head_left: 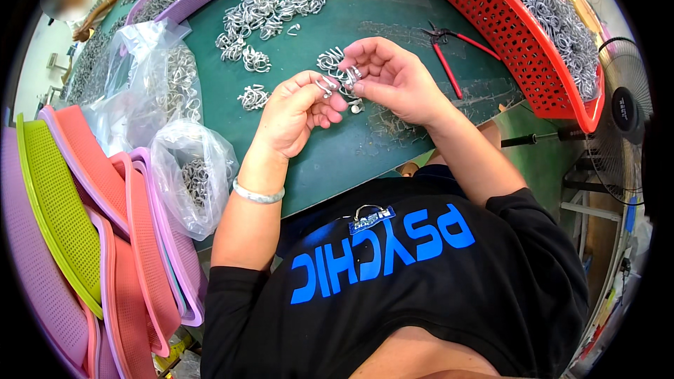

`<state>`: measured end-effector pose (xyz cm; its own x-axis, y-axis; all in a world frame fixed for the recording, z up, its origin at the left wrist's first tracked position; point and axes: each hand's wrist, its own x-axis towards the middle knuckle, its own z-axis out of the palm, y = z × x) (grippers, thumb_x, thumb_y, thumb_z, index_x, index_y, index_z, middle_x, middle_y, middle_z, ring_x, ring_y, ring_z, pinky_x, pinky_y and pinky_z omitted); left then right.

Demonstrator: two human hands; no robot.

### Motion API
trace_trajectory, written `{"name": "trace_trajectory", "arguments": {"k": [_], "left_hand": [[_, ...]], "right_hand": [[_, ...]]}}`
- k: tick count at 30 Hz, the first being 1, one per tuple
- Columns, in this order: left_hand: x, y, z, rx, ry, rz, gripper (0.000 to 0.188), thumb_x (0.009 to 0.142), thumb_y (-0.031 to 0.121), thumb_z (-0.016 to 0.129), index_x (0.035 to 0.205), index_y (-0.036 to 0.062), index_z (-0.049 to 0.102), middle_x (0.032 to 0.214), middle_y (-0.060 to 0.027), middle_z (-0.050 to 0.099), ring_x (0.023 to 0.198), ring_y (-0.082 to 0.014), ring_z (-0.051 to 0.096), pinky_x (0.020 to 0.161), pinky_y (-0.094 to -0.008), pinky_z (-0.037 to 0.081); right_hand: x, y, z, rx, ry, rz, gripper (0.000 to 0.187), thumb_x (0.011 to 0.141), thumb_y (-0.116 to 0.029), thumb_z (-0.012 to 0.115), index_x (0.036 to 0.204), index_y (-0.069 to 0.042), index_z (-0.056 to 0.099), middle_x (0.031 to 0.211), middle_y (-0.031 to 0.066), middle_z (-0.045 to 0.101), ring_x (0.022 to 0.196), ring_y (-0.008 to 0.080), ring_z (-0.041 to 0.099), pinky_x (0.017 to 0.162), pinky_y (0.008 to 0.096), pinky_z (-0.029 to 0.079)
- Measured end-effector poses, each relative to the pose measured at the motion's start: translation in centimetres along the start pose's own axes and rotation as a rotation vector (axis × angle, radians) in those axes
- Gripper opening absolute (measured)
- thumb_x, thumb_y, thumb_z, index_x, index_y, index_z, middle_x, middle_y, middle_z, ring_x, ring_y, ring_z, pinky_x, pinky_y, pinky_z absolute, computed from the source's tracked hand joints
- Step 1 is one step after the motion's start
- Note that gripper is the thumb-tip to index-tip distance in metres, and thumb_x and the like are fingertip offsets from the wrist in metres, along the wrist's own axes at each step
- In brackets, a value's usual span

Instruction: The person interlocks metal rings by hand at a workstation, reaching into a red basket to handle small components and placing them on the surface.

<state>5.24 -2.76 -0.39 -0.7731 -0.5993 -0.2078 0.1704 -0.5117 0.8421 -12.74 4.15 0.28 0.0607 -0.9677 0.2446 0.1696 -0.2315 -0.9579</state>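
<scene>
the left hand (298, 111) pinches a metal ring (326, 87) between thumb and fingers; just beside it, the right hand (394, 83) grips a few more rings (352, 76) between thumb and fingertips. a small pile (328, 60) lies on the table (316, 175) just past the grip, a bigger heap (263, 12) farther off to its left. pliers (446, 68), handles spread, lie to its right, near a red basket (521, 60) full of rings. a clear bag (181, 142) sits left of the grip.

A scuffed dark-green table (330, 161) stands above a lighter green floor (531, 160).
</scene>
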Motion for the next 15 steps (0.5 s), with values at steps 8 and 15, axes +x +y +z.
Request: {"name": "trace_trajectory", "arguments": {"k": [8,15], "left_hand": [[-0.02,-0.23,0.36,0.034,0.091,-0.022,0.014,0.083,0.011,0.048,0.086,0.0010,0.058,0.065,-0.0049,0.057,0.052,-0.0102,0.051,0.051,-0.0197,0.043],[-0.15,-0.18,-0.06,-0.006,-0.031,-0.097,0.023,0.085,0.017,0.046,0.081,-0.0023,0.059,0.061,-0.0068,0.056,0.051,-0.0127,0.051,0.046,-0.0226,0.042]], "right_hand": [[0.00,0.11,-0.02,-0.013,-0.040,-0.039,0.037,0.077,0.009,0.055,0.112,0.003,0.046,0.105,0.0100,0.054,0.092,0.0119,0.053,0.082,0.0247,0.044],[-0.10,0.17,0.23,0.003,-0.029,-0.002,0.032,0.079,0.006,0.053,0.110,0.003,0.047,0.104,0.0088,0.055,0.088,0.0104,0.054,0.078,0.0237,0.045]]}}
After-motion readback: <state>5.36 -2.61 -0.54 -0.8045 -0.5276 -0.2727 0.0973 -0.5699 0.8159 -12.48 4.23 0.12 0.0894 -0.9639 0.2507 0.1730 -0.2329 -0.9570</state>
